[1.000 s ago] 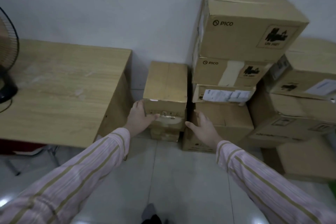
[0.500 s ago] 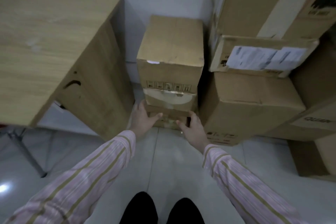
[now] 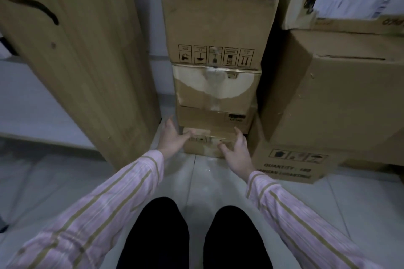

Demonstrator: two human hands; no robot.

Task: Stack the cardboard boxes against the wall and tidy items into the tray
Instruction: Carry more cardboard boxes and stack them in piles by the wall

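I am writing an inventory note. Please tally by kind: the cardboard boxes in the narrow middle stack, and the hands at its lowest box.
Cardboard boxes in the middle stack: 4
Hands at its bottom box: 2, the left hand and the right hand
Total: 6

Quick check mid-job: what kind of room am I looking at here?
Probably an office storage corner: cardboard boxes stacked against a white wall on a tiled floor, beside a wooden desk.

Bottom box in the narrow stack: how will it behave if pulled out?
Likely hard to slide: the bottom box carries three boxes. That stack is tall and narrow, so it may tip. The torn box above suggests soft cardboard that could buckle.
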